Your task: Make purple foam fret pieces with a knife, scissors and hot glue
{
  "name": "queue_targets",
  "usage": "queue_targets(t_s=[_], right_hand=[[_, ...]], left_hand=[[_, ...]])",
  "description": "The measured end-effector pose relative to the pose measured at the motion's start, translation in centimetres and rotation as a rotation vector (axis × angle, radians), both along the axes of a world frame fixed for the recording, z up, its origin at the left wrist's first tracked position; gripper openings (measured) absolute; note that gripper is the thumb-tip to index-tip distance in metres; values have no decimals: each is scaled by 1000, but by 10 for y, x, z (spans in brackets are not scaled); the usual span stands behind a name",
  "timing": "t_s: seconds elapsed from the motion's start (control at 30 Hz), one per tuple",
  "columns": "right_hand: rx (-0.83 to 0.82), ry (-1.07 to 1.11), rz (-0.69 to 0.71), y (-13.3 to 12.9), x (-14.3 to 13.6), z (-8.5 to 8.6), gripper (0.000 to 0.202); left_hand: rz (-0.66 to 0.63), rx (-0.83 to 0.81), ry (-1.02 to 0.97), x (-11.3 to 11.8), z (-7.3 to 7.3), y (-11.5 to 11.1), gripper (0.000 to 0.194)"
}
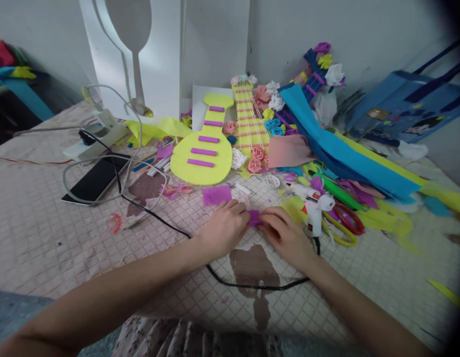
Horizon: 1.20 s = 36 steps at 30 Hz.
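Note:
Between my two hands is a small piece of purple crepe paper (254,217), low over the table. My left hand (227,223) pinches its left end, and my right hand (284,230) has its fingers closed on the right end. Just beyond my left hand lies a flat purple paper square (217,195). A yellow guitar-shaped cutout (202,158) with several purple strips across it lies farther back. To the right of my right hand stands a white hot glue gun (314,210). My fingertips partly hide the paper's ends.
A black cord (248,286) loops across the table in front of my wrists. At left are a phone (98,179), a power strip (98,136) and a grey cable. Scissors (347,223), paper scraps and a blue crepe roll (352,153) crowd the right. Behind stands a decorated yellow guitar neck (248,116).

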State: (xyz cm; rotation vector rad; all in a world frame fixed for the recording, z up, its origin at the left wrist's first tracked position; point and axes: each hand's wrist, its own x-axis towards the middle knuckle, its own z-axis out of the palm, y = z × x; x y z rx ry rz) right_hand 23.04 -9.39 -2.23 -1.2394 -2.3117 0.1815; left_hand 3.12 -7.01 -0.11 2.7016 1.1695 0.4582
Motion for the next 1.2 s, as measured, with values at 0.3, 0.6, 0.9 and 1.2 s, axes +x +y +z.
queue_targets(t_s=[0.3,0.6,0.9,1.2], right_hand=[[21,-62,21,0,-1,-4,16],[-8,-65,20,0,-3,-3,17],[-34,-78,25,1,-3,-2,18],[-65,-48,-1,1,-5,1,11]], left_hand=[[32,-96,-59,-1,-2,2,12],[41,-125,-55,-2,0,1,12],[-6,-48,-37,-1,2,-1,9],[12,-77,-45,-1,0,1,9]])
